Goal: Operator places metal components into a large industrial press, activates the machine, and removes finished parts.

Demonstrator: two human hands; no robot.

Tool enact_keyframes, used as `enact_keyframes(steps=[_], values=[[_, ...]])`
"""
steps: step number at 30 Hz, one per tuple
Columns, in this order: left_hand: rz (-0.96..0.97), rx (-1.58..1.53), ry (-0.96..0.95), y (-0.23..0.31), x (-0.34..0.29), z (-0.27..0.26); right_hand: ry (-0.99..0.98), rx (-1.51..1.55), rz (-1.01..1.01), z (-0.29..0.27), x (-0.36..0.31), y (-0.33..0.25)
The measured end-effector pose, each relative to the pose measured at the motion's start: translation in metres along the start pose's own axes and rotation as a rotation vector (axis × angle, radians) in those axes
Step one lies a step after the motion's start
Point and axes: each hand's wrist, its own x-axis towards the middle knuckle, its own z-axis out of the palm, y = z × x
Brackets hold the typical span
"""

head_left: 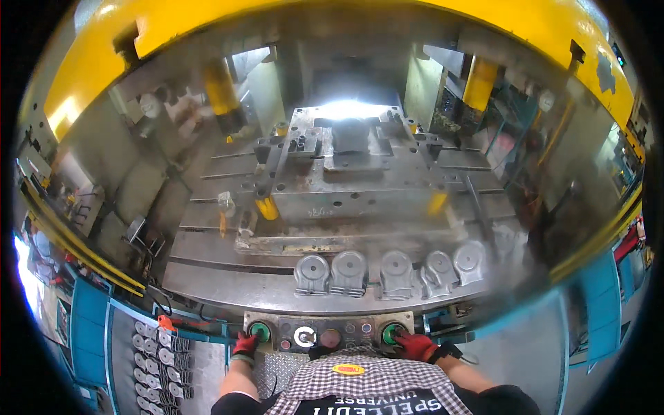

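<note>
My left hand (pixel 245 344), in a red glove, is at the left end of the control panel (pixel 360 338), with a darker fingertip on the green push button (pixel 260 333). At the panel's other end my right hand (pixel 416 346), also red-gloved, reaches its fingers onto a second green push button (pixel 392 334). Both hands look open, grasping nothing, though some fingers are hidden. Beyond the panel, several grey stamped metal parts (pixel 396 271) with round ends stand along the press bed's front edge. Behind them sits the steel die (pixel 339 197), a dark piece (pixel 351 136) on its top.
Overhead hangs the yellow press frame (pixel 332 15). Yellow guide posts (pixel 220 88) flank the die. More stamped parts (pixel 153 363) lie in rows on a grey surface at lower left. A blue-framed table (pixel 515 346) stands at right. A dark, blurred bar (pixel 478 200) slants across the bed.
</note>
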Motion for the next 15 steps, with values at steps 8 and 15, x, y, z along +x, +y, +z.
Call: enact_keyframes(steps=[8, 15], values=[[-0.035, -0.101, 0.105, 0.010, -0.013, 0.014, -0.134, 0.000, -0.023, -0.001, 0.003, 0.011], [-0.069, -0.042, 0.137, 0.033, -0.038, 0.006, -0.273, -0.014, 0.041, -0.008, 0.008, 0.010]])
